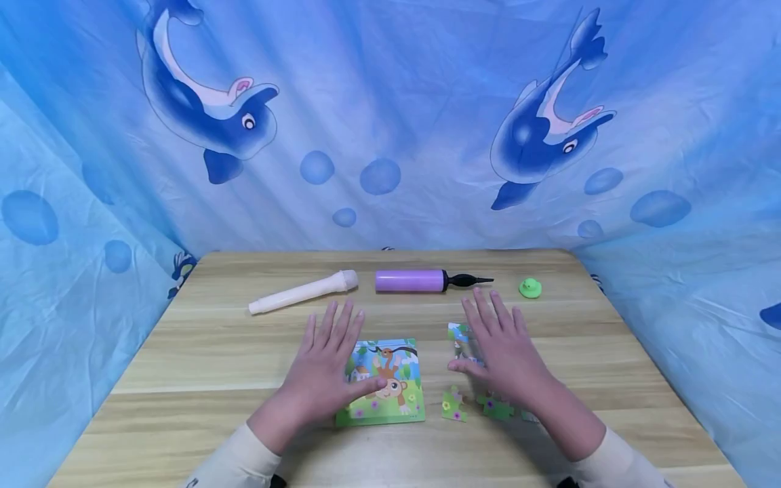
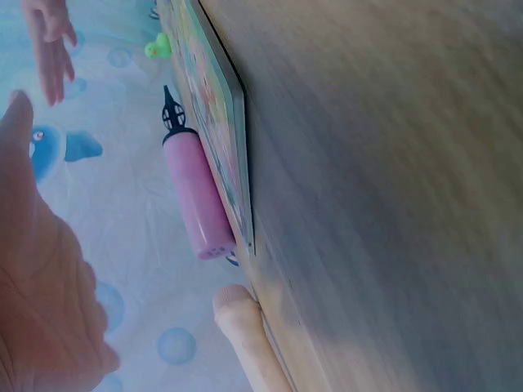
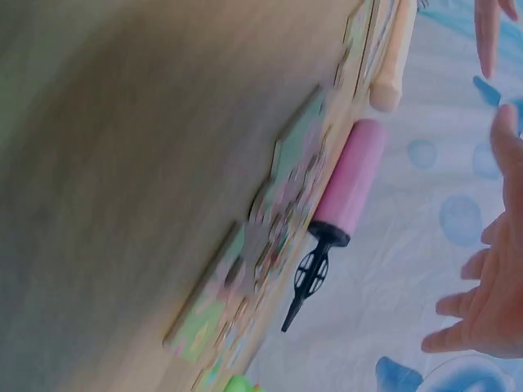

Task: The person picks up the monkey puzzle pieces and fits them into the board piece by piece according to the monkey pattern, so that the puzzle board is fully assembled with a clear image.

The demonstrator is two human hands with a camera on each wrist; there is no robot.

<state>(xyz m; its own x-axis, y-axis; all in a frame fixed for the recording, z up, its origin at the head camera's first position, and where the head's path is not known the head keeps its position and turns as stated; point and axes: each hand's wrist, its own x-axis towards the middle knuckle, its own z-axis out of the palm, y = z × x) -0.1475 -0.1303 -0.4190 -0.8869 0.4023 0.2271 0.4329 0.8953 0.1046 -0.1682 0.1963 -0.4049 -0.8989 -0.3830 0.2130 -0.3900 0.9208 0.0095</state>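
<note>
My left hand (image 1: 326, 376) hovers with spread fingers over the left part of a puzzle board (image 1: 390, 407) that shows a monkey hanging from a branch. To the right, my right hand (image 1: 503, 352) is held flat, fingers apart, above loose jigsaw pieces (image 1: 453, 405), hiding some of them. The left wrist view shows the board (image 2: 214, 106) lying on the table below the left palm (image 2: 41, 286). In the right wrist view the pieces (image 3: 298, 135) lie scattered under the right hand (image 3: 490, 278). Neither hand holds anything.
Behind the hands lie a white stick with a grey rounded end (image 1: 305, 293), a purple balloon pump (image 1: 410, 281) with a black nozzle, and a small green rubber duck (image 1: 530, 288). A blue dolphin curtain (image 1: 390, 102) hangs round the wooden table (image 1: 201, 366).
</note>
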